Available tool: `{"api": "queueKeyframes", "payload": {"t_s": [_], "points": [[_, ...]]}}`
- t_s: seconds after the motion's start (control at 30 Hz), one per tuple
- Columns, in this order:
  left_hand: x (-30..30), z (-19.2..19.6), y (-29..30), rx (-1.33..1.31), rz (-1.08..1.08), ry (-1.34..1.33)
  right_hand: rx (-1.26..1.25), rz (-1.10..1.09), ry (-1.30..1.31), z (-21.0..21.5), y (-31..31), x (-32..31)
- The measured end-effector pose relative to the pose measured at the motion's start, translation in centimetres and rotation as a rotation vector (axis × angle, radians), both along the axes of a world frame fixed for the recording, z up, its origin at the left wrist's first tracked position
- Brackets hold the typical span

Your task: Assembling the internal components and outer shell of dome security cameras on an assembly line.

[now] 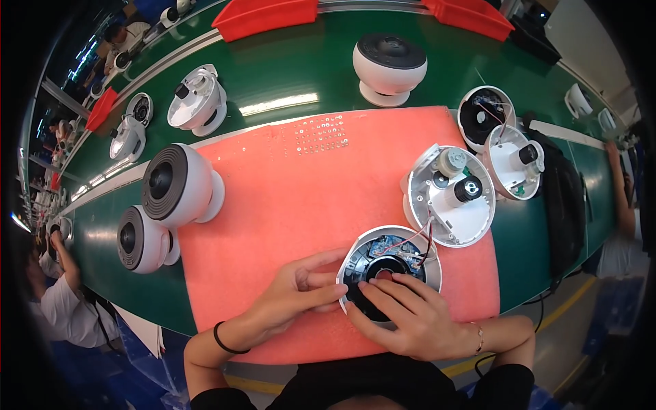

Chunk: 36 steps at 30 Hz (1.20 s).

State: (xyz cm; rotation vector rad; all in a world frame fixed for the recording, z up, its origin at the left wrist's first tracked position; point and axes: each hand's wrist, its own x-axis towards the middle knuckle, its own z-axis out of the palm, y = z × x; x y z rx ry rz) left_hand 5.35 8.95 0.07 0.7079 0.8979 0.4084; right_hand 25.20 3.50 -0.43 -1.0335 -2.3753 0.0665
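An opened round white device shell (435, 272) lies on the near part of the salmon-pink foam mat (294, 205). Inside it are a blue circuit board (391, 247) and a black ring-shaped part. My left hand (298, 290) pinches the shell's left rim between thumb and fingers. Across the near right side reaches my right hand (415, 318), its fingers bent into the black ring and its thumb at the near rim. Those fingers hide part of the inside. Thin red, white and black wires link this shell to the other half (451, 198), which holds a black cylinder and a pale round motor.
Another wired open pair (516, 160) sits at the mat's right. Two white units with dark faces (181, 183) stand left; another (389, 68) stands beyond the mat. Rows of small screws (322, 134) lie on the mat. Red bins (266, 17) line the far edge; co-workers sit left and right.
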Motion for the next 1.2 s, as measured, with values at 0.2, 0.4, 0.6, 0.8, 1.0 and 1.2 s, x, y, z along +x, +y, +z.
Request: {"api": "queueKeyframes", "payload": {"t_s": [0.2,0.4,0.6,0.8,1.0,1.2], "points": [[0.4,0.1,0.2,0.104,-0.021,-0.054,0.057,0.077,0.144,0.3,0.0,1.7],[4.2,-1.4,0.9,0.49,-0.024,-0.244,-0.57,0.293,0.789,0.6,-0.3,6.1],[9.4,-0.7,2.6,0.741,-0.124,-0.324,-0.321,0.216,0.879,0.5,-0.7,11.3],[13.1,0.5,3.3,0.932,-0.165,-0.207,-0.563,-0.022,0.915,0.9,-1.3,14.8],[14.6,1.2,3.5,1.206,-0.225,-0.035,-0.505,-0.041,0.873,0.7,-1.0,16.4],[15.1,1.4,2.6,1.419,-0.151,0.091,-0.558,-0.045,0.559,1.5,0.0,17.5]]}}
